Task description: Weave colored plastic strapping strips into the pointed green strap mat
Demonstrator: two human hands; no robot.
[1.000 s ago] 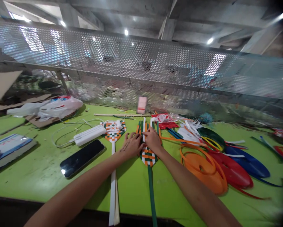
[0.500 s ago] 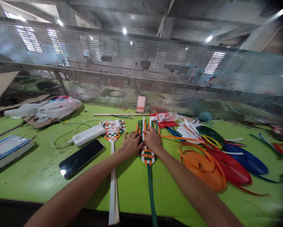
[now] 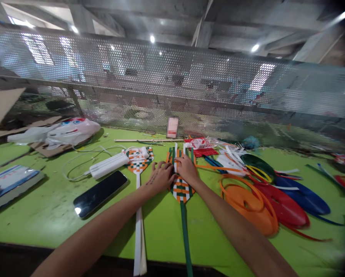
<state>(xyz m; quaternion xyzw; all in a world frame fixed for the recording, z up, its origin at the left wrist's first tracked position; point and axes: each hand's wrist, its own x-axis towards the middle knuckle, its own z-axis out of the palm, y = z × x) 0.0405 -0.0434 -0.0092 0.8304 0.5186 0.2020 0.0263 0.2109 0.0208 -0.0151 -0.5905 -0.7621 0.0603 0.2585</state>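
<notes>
Bare green table (image 3: 166,227) lies open between the forearms and toward the near edge. Left approach is obstructed by a smartphone (image 3: 100,193), a white power bank (image 3: 109,165) and a finished woven piece (image 3: 139,161). Right approach is blocked by orange strap coils (image 3: 249,204) and red strap coils (image 3: 284,209). A perforated metal screen (image 3: 172,96) closes the far side.

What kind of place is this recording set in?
Probably a craft workbench in a workshop. Coils of coloured strips lie on a green table, both hands press a half-woven piece, and a perforated metal screen backs the bench.
</notes>
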